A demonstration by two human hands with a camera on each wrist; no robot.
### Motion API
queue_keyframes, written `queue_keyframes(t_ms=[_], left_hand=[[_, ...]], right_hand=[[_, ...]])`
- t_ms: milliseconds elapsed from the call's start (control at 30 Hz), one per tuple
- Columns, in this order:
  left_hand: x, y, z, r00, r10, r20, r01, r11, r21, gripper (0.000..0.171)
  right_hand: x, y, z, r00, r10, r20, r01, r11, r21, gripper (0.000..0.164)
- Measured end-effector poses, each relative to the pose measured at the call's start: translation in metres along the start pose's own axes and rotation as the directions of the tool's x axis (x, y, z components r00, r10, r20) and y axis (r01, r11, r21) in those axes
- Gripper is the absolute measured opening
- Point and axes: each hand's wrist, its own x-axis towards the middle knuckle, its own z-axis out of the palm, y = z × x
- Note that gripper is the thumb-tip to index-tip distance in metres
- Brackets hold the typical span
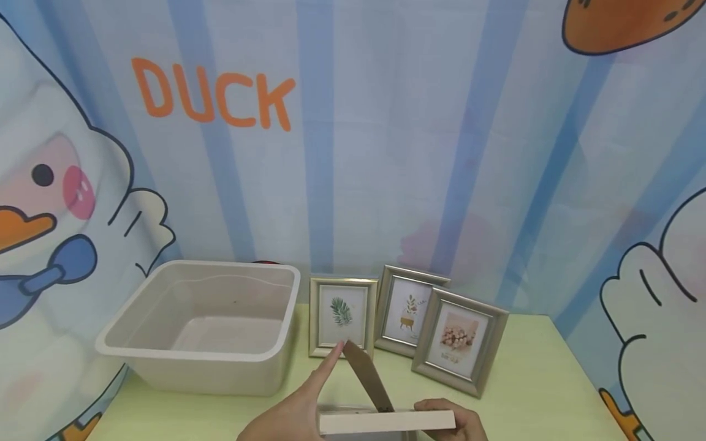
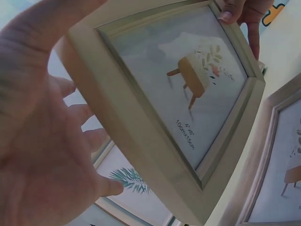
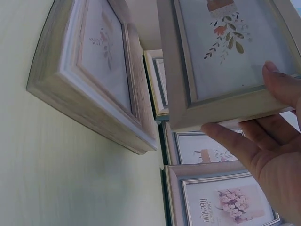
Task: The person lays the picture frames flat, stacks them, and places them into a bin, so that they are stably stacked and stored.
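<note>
A light-coloured picture frame (image 1: 386, 421) is held up near the table's front, its top edge towards the head camera. Its front (image 2: 141, 117) shows a print of a plant in a brown legged pot. The right hand (image 3: 268, 146) grips one side, thumb over the front and fingers beneath. From the back of the frame the brown stand leg (image 1: 368, 376) sticks out. My left hand (image 1: 298, 401) reaches beside the frame with a straight finger touching the leg's tip. In the left wrist view, its other fingers (image 2: 96, 136) are spread behind the frame, the palm apart from it.
Farther back stand a leaf-print frame (image 1: 315, 318), a plant-print frame (image 1: 384, 318) and a flower-print frame (image 1: 491, 349), the last two overlapping. A beige basin (image 1: 204, 380) stands at the left. Another wooden frame (image 3: 108, 127) stands close by, below the held one.
</note>
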Motion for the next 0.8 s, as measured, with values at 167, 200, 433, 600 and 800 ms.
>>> queue_keyframes(t_ms=[167,200,433,600,800], left_hand=[[-0.004,-0.001,-0.002,0.997,0.072,0.042,-0.064,0.982,-0.176,0.141],[-0.004,-0.002,-0.002,0.995,0.090,0.052,-0.076,0.972,-0.224,0.140],[-0.006,0.002,0.003,0.986,0.154,-0.071,-0.154,0.988,0.005,0.140],[-0.008,0.004,0.006,0.936,0.294,-0.195,-0.251,0.943,0.220,0.128],[-0.002,-0.014,0.010,0.664,0.640,-0.387,-0.585,0.767,0.264,0.078]], right_hand=[[0.000,0.010,-0.003,0.971,-0.233,0.060,0.229,0.971,0.069,0.037],[0.000,0.012,-0.003,0.959,-0.273,0.072,0.267,0.960,0.085,0.040],[0.010,0.033,-0.008,0.768,-0.638,0.049,0.640,0.766,-0.066,0.029],[0.018,0.035,-0.013,0.653,-0.754,0.068,0.755,0.640,-0.143,0.033],[0.015,0.023,-0.009,0.635,-0.772,0.005,0.760,0.623,-0.185,0.036]])
